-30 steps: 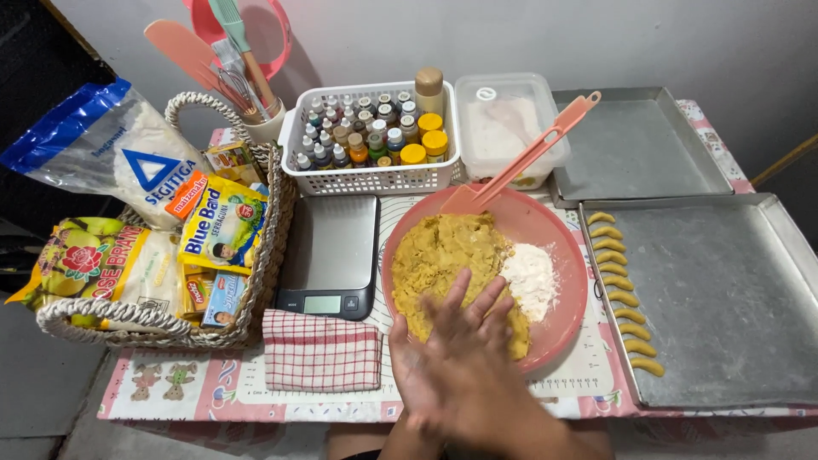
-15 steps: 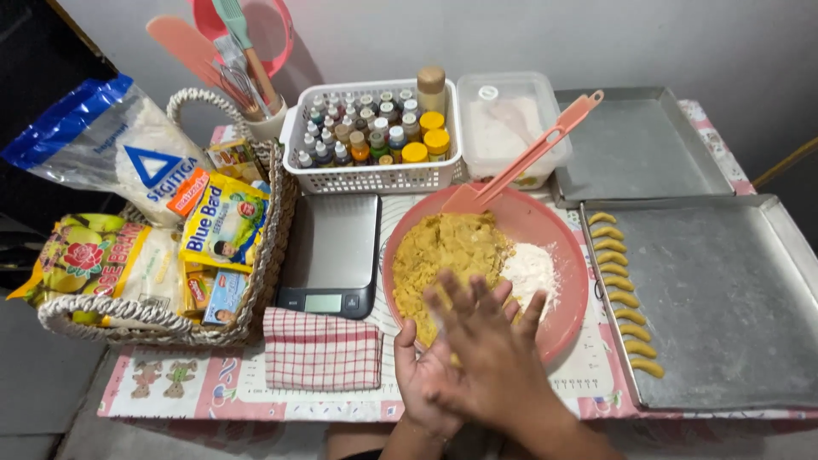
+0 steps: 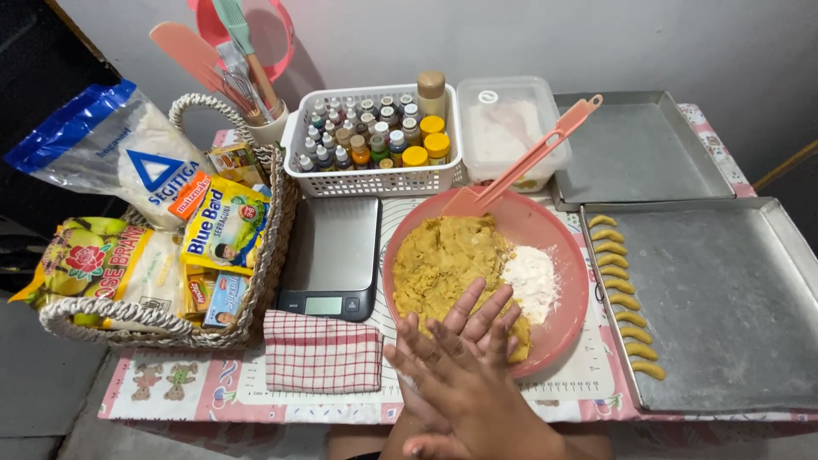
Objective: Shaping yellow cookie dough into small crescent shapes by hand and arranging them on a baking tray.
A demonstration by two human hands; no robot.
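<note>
My right hand (image 3: pixel 464 388) lies flat on top of my left hand (image 3: pixel 484 308), palms pressed together and fingers stretched out, over the near rim of a salmon-pink bowl (image 3: pixel 567 336). Anything between the palms is hidden. The bowl holds a mass of yellow-brown dough (image 3: pixel 443 255) and a small heap of white flour (image 3: pixel 530 277). A pink spatula (image 3: pixel 528 158) leans on the bowl's far rim. To the right, a metal baking tray (image 3: pixel 733 307) carries a column of several small curved dough pieces (image 3: pixel 622 298) along its left side.
A digital kitchen scale (image 3: pixel 332 255) and a folded red-checked cloth (image 3: pixel 322 351) sit left of the bowl. A wicker basket (image 3: pixel 273 247) holds packets and bags. Behind are a white basket of small bottles (image 3: pixel 375 183), a lidded plastic box (image 3: pixel 511 128) and a second tray (image 3: pixel 639 149).
My hands have slid against each other, palms together; the upper hand's fingers now point further left, while the lower hand's fingers reach over the dough.
</note>
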